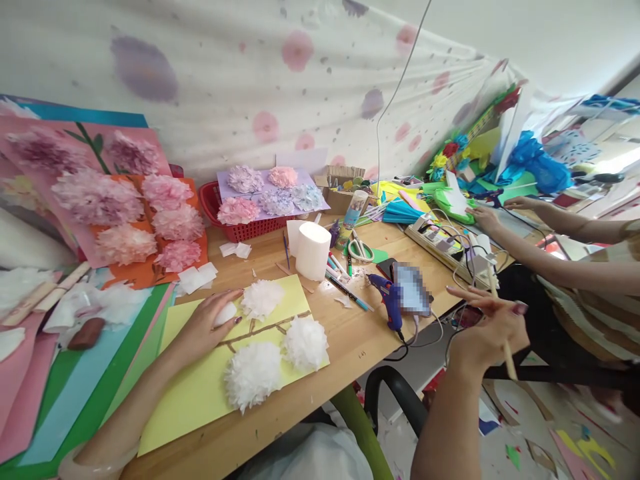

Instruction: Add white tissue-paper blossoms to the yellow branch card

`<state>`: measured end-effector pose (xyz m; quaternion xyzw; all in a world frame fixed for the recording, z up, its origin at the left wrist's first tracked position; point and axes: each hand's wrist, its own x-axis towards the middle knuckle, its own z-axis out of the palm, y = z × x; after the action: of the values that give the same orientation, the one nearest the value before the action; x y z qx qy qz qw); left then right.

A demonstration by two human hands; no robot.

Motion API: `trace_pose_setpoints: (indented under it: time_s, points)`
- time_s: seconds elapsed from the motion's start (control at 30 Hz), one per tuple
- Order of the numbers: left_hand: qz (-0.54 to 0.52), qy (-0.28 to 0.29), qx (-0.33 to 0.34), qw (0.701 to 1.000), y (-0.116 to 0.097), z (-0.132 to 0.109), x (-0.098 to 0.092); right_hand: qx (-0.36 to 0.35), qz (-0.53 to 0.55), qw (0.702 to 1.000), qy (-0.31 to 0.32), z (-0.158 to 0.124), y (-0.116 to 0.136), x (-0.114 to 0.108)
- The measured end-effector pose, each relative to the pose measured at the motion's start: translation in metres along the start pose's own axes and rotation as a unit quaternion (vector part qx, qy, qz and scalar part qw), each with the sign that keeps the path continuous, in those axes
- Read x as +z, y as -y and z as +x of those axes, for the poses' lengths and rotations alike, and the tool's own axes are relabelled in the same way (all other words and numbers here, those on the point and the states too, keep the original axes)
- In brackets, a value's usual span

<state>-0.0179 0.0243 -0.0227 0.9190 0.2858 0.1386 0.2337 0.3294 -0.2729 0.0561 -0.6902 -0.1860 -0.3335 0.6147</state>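
My left hand (207, 323) rests on the yellow sheet (187, 393), its fingers curled around a small white piece of tissue paper (226, 314). Beside it on the sheet are three fluffy white paper flowers (262, 299) around a brown painted branch (257, 331). My right hand (493, 337) is raised off the table's edge at the right. A thin pale wooden stick (509, 360) is held in it, slanting down between the fingers.
Behind the sheet stands a white paper roll (313, 251). A blue glue gun (387, 297) lies near a phone (413, 290), scissors (360, 249) and a power strip (440, 250). Finished flower pictures (100, 190) lean left. A co-worker's hands (487, 220) are at the far right.
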Motion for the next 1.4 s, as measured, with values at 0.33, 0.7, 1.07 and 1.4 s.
trace_pose_setpoints:
  time_s: [0.33, 0.7, 1.07, 1.4]
  points:
    - [0.118, -0.009, 0.031, 0.992, 0.004, 0.000, 0.011, 0.108, 0.283, 0.887, 0.349, -0.081, 0.084, 0.000]
    - [0.135, -0.004, 0.040, 0.990, 0.010, 0.000, 0.014, 0.115, 0.295, 0.821, 0.474, -0.111, 0.091, 0.007]
    - [0.101, 0.020, 0.023, 0.994, 0.011, 0.002, 0.009, 0.061, 0.242, 0.770, 0.587, -0.119, 0.106, 0.011]
    - [0.088, 0.007, 0.033, 0.996, 0.013, 0.002, 0.008, -0.016, 0.179, 0.804, 0.566, -0.121, 0.107, 0.019]
